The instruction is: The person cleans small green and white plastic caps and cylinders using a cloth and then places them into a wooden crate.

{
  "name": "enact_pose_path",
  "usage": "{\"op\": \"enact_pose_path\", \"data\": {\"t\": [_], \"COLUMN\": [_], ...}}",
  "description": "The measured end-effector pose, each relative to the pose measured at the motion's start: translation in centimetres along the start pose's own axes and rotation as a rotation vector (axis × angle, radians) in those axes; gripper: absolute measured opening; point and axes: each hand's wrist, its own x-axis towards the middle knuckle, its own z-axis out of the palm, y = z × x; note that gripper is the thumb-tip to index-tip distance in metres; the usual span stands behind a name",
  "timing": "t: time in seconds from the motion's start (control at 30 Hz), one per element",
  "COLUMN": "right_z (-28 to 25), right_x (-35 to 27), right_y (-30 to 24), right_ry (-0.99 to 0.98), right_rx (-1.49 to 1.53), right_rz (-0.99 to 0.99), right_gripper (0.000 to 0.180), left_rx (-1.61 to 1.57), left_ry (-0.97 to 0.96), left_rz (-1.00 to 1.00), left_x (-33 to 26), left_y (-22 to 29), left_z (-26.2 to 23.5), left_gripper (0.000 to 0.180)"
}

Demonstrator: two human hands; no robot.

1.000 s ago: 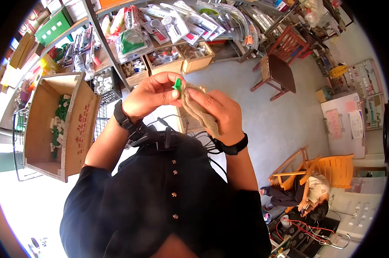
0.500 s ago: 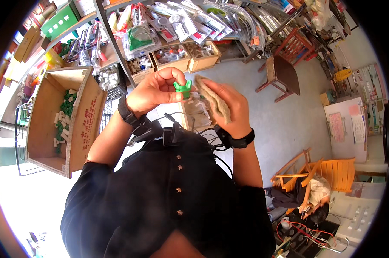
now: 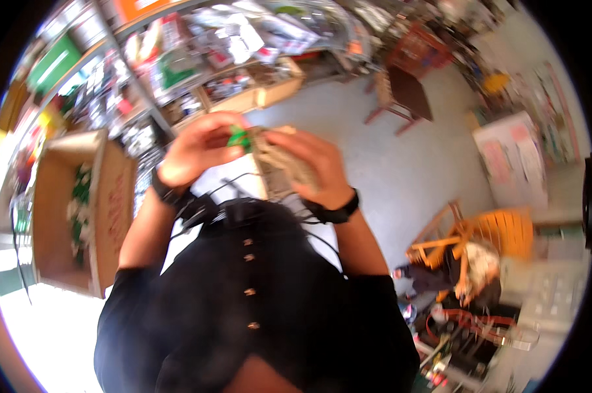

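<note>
My left hand (image 3: 194,150) pinches a small green plastic fitting (image 3: 239,139) between thumb and fingers, in front of my chest. A folded tan cloth (image 3: 281,162) is gripped in my right hand (image 3: 321,165), its edge right up against the fitting. Motion blur hides the exact contact between cloth and fitting. At the left stands a wooden box (image 3: 111,219) with green and white plastic pieces (image 3: 80,209) inside.
Shelves of packaged goods (image 3: 237,39) run along the back, with wooden bins (image 3: 279,85) of small parts below. A dark red chair (image 3: 407,92) stands at the back right. At the lower right, a person (image 3: 476,268) is near a yellow wooden chair (image 3: 505,229).
The view has shifted and blurred. My hands have come closer together, and the cloth now meets the green fitting, which has tilted.
</note>
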Motion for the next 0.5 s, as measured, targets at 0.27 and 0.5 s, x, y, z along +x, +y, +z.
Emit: {"op": "enact_pose_path", "data": {"t": [0.27, 0.5], "right_z": [-0.6, -2.5], "right_x": [-1.0, -3.4], "right_y": [0.3, 4.7], "right_ry": [-0.003, 0.051], "right_rx": [-0.103, -0.052], "right_rz": [0.165, 0.287], "right_gripper": [0.045, 0.044], "left_rx": [-0.113, -0.03], "left_ry": [0.1, 0.082], "left_rz": [-0.118, -0.217], "left_x": [0.7, 4.4], "left_y": [-2.0, -7.4], "left_z": [-1.3, -3.4], "left_gripper": [0.034, 0.036]}}
